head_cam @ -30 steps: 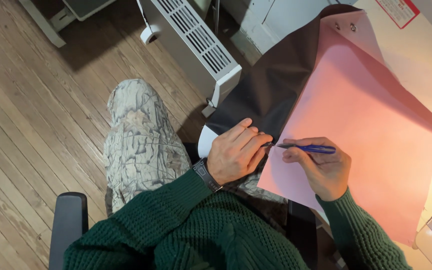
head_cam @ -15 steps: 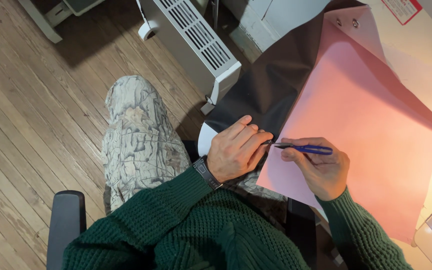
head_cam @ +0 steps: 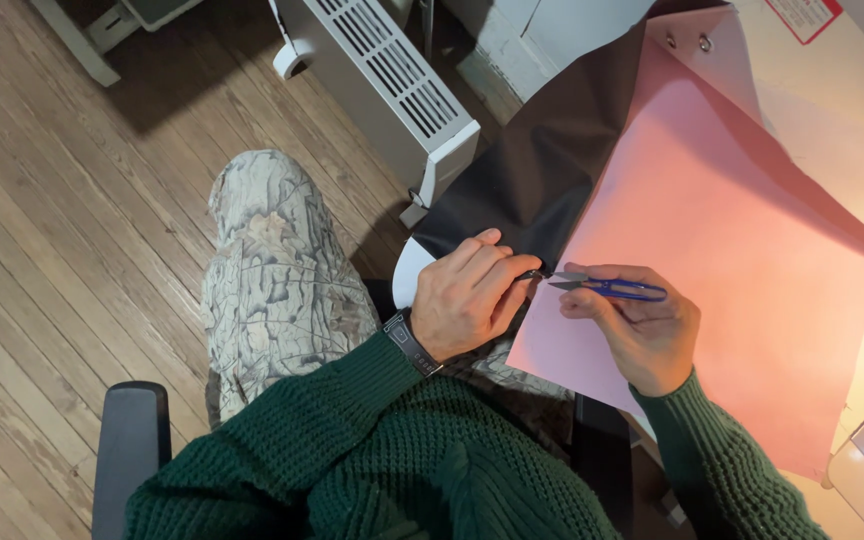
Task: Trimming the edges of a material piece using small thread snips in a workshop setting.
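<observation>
left hand (head_cam: 467, 300) pinches black fabric (head_cam: 542, 175) | right hand (head_cam: 642, 330) holds blue snips (head_cam: 612, 288) | pink paper (head_cam: 732, 270) beneath

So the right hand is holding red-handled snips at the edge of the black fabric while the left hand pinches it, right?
Not quite: the head view shows the snips in the right hand have a blue handle, not red. The left hand does pinch the black fabric at its edge.

Worn wooden plank floor (head_cam: 62, 220), a white slatted heater (head_cam: 382, 85) beside a pale table (head_cam: 852, 130).
</observation>
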